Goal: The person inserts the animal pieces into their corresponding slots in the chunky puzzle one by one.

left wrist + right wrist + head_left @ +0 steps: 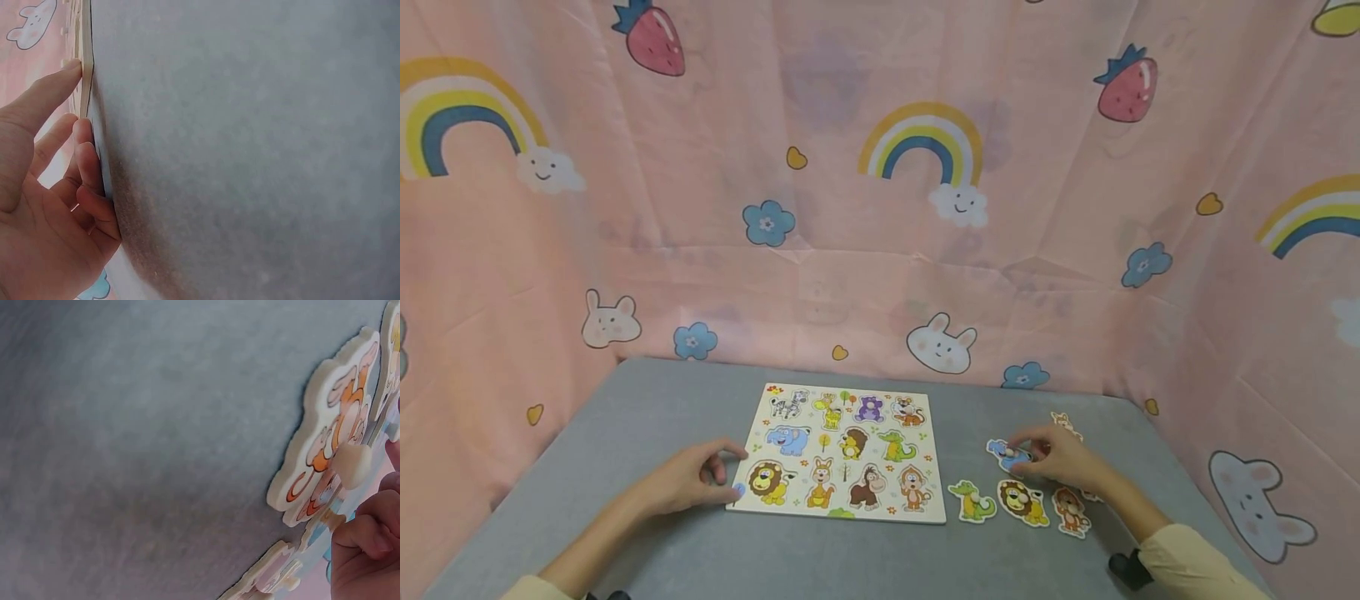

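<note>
A white wooden puzzle board (880,514) with printed animals lies flat on the grey table. My left hand (688,479) is at its left side, thumb and index finger touching the edge. From the left wrist, this hand (56,206) shows its thumb against the board's wooden edge (87,47), the other fingers bent loosely. Right of the board, my right hand (1060,457) pinches a blue elephant puzzle piece (1002,454), partly covered by the fingers. Only some bent fingers of the right hand (369,550) appear in its wrist view, beside an orange-and-white animal piece (322,434) with a knob.
Below the right hand lie a crocodile piece (973,502), a lion piece (1024,505) and a monkey piece (1070,512). Another piece (1063,421) sits behind that hand. Pink printed cloth (850,292) rises behind the grey table (850,562) and along its sides.
</note>
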`<state>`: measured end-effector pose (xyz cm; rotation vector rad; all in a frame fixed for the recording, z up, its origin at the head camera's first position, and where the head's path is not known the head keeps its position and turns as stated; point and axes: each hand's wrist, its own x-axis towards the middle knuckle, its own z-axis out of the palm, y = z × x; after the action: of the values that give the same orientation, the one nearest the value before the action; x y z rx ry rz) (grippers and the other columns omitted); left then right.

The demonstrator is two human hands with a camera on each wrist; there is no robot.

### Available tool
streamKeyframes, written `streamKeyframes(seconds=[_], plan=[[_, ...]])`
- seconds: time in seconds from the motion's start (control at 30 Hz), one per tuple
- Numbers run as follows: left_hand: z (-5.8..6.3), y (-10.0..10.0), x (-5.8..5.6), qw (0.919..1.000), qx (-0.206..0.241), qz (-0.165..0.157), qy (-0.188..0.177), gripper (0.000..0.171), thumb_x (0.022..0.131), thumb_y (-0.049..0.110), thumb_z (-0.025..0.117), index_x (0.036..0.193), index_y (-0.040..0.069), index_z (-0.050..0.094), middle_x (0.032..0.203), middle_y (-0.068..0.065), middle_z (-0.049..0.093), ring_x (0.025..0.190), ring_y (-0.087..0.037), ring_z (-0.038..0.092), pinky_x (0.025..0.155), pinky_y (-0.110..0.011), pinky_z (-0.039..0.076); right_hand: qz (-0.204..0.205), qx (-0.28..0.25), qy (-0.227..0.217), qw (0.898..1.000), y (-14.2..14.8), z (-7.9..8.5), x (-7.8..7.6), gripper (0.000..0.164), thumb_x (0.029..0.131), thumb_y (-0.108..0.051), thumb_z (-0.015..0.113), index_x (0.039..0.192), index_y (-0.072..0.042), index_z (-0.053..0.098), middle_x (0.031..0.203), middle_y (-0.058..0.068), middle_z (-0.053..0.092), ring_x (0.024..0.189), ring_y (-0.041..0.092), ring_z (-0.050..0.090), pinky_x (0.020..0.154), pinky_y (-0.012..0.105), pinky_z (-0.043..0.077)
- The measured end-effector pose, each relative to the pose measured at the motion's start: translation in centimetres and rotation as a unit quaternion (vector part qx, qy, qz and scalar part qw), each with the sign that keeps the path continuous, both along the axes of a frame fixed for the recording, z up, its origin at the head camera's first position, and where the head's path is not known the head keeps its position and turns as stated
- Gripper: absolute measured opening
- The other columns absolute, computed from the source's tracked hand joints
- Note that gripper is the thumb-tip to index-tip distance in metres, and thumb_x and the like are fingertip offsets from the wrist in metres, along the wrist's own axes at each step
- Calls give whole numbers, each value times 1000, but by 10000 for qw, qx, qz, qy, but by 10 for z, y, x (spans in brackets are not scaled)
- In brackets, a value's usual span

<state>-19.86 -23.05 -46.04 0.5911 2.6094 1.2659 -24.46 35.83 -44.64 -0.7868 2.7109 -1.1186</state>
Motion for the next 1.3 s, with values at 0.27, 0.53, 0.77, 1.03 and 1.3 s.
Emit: streamKeyframes(seconds=[0.27,0.53,0.77,1.03,1.3], plan=[[2,1,2,10000,-18,28,-22,52,82,19,87,124,5,62,82,-3,54,61,-13,47,56,-27,38,-224,207,126,9995,-3,0,-1,17,91,-15,78,105,-5,76,64,-3,49,54,5,40,51,26,36],[1,0,-1,10000,64,-50,-45,51,82,18,87,125,4,62,82,-4,54,61,-13,47,55,-27,39,-388,341,355,9980,-5,-2,-3,11,91,-18,78,98,-9,76,66,-5,49,55,5,41,51,25,36],[0,-1,-2,9999,75,-59,-66,52,82,17,87,124,4,61,81,-3,54,60,-13,47,55,-26,39,-558,303,301,9975,-11,0,-1,10,91,-18,79,94,-9,75,66,-3,49,55,5,40,52,25,35],[-1,0,-2,9999,83,-97,-22,51,82,18,86,125,4,61,81,-4,54,60,-12,47,54,-26,38,-621,261,277,9973,-13,1,1,7,92,-15,78,92,-9,74,64,-3,48,55,5,39,52,25,35],[-1,-1,-2,9999,118,-70,-58,51,82,17,86,125,4,61,82,-4,54,59,-12,46,54,-26,38,-589,77,230,9980,-13,1,1,8,93,-14,76,96,-6,75,64,-3,47,53,5,39,51,26,35]])
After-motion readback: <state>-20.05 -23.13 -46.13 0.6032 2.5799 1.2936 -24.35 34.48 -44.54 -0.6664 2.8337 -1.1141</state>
